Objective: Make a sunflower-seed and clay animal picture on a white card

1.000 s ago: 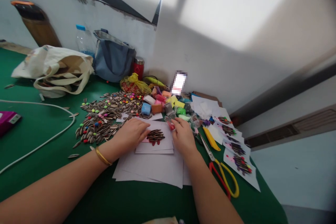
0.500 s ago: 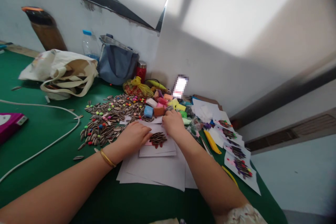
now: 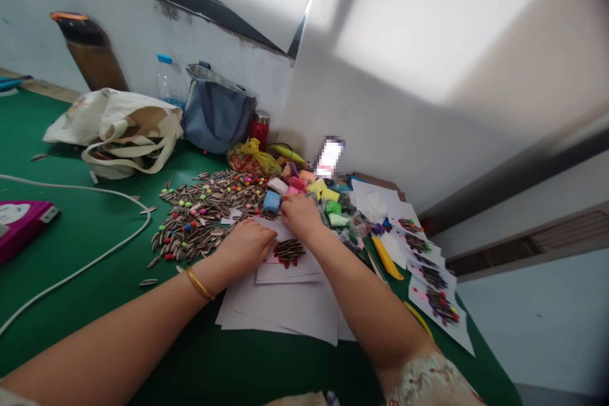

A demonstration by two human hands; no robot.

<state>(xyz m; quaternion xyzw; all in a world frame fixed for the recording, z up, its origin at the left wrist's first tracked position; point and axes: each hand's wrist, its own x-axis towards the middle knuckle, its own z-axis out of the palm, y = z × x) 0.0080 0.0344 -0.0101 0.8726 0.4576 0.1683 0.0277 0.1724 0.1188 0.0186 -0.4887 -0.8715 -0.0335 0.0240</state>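
Note:
My left hand rests on the left side of a small white paper, fingers stretched forward and lying on it. On that paper is a hedgehog-like figure of striped sunflower seeds over reddish-brown clay, with a little pink at its left. Just beyond it, my right hand is over the clay packets with its fingers curled in; its fingertips are partly hidden, and I cannot make out what they hold. A blue clay packet sits just left of these fingertips. Yellow clay and green clay lie to their right.
Sunflower seeds mixed with coloured bits spread at left. Larger white sheets lie under the small paper. A yellow cutter and several finished seed pictures are at right. Bags, a phone and a white cable surround the work.
My right hand has moved left, from beside the yellow clay toward the blue packet, and now covers the brown-orange packet seen before. The left hand stays on the paper. The view shifted slightly.

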